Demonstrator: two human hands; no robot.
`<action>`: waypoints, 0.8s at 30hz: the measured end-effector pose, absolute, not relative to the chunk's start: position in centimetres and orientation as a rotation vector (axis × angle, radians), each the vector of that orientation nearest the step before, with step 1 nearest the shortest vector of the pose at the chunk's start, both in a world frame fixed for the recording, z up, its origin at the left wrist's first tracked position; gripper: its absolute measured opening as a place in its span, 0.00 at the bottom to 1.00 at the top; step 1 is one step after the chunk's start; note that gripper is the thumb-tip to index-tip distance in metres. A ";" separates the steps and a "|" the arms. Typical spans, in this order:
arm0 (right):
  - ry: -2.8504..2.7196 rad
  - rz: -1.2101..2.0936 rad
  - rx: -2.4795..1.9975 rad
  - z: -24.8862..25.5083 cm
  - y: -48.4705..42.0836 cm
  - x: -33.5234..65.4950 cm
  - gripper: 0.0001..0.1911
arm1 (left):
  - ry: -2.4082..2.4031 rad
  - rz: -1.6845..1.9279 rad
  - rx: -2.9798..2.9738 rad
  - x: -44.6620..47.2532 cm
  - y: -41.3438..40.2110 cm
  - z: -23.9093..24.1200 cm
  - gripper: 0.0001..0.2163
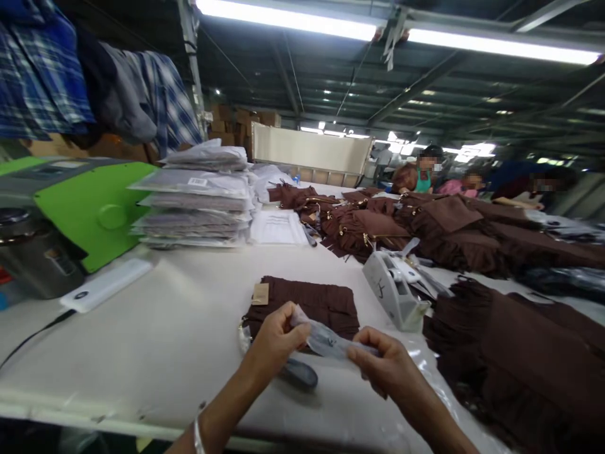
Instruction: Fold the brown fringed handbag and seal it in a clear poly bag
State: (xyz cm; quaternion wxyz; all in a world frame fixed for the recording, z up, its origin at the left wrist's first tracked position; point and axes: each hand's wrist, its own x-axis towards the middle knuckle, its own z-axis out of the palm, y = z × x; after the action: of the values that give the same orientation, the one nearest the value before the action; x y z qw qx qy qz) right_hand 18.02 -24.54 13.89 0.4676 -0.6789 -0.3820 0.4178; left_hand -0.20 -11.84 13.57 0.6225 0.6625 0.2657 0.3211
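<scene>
Between my two hands a thin translucent strip (326,342) with a small dark mark is stretched. My left hand (280,334) pinches one end of it, and my right hand (385,359) grips the other. Behind the strip a dark brown folded garment (309,296) lies on the table, with a tan tag (260,294) at its upper left corner. A dark, rounded object (300,373) rests below my left hand, partly hidden by the wrist. To the right of the garment stands a grey tape dispenser (394,293).
Brown garments are heaped at the right (534,353) and further back (363,221). Left of centre rises a stack of bagged garments (198,202). A green machine (108,214), a metal cup (40,258) and a white power strip (106,285) stand left. Several people work at the back right.
</scene>
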 end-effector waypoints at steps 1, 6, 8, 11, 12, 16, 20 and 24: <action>-0.943 1.008 -1.651 13.9 -24.2 18.0 0.20 | 0.612 0.726 1.525 -0.8 -11.4 13.6 0.12; -1.024 0.991 -1.626 13.9 -22.0 17.8 0.19 | 0.603 0.654 1.436 -2.2 -9.8 14.0 0.16; -1.085 0.934 -1.643 13.9 -21.1 17.9 0.19 | 0.697 0.680 1.462 -2.3 -9.0 14.2 0.17; -1.251 0.641 -1.730 13.8 -20.0 18.7 0.15 | 0.975 0.776 1.832 -2.2 -7.7 14.4 0.15; -1.312 0.520 -1.796 13.7 -19.7 19.1 0.12 | 1.086 0.792 2.041 -2.1 -7.4 14.3 0.13; -1.512 0.097 -2.056 12.9 -19.0 20.8 0.14 | 1.292 0.702 2.741 -1.0 -6.8 13.2 0.09; -1.648 -0.248 -1.915 13.4 -18.9 20.0 0.17 | 1.316 0.634 2.893 -0.1 -6.6 12.1 0.08; -1.987 -0.261 -1.642 13.7 -18.2 16.8 0.21 | 1.300 0.578 2.935 -0.1 -6.3 12.0 0.08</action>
State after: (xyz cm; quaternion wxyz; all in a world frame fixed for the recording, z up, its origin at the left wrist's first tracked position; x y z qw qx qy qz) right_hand 16.81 -18.25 13.67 0.2721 -0.6099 -0.7380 -0.0969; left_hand -0.08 -6.32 12.02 -0.0599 0.8982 0.3978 0.1770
